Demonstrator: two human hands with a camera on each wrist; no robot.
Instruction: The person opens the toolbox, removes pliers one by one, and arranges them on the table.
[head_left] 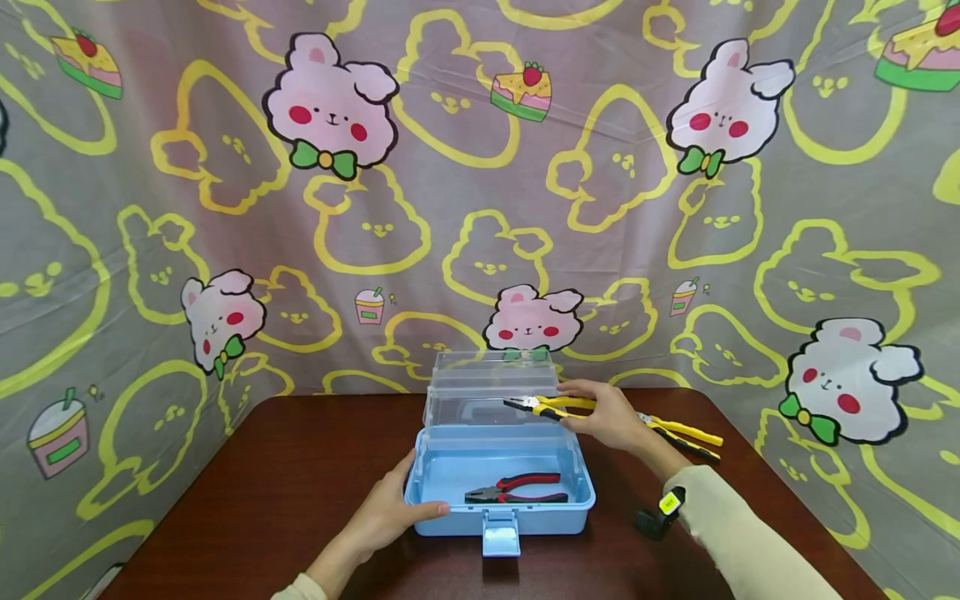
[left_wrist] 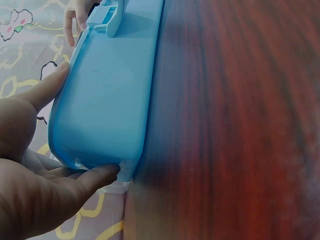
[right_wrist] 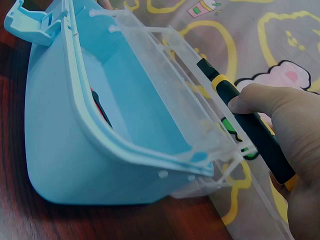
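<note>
A light-blue toolbox [head_left: 500,522] stands on the table, its clear lid raised at the back and its front latch [head_left: 501,537] hanging down. My left hand [head_left: 386,500] grips the left front corner, thumb [left_wrist: 52,85] on the rim and fingers along the side wall. Inside lie red-and-black pliers [head_left: 528,479]. Over the box's right rear, my right hand [head_left: 607,414] holds yellow-and-black pliers [head_left: 551,410] by the handles, head pointing left. In the right wrist view, the thumb presses the black handle [right_wrist: 250,122], near the clear lid [right_wrist: 165,75].
Another tool with yellow and black handles [head_left: 686,433] lies on the table right of the box, partly behind my right forearm. The dark red-brown table [head_left: 315,450] backs onto a patterned curtain [head_left: 480,183]. A black strap device [head_left: 660,512] is at my right wrist.
</note>
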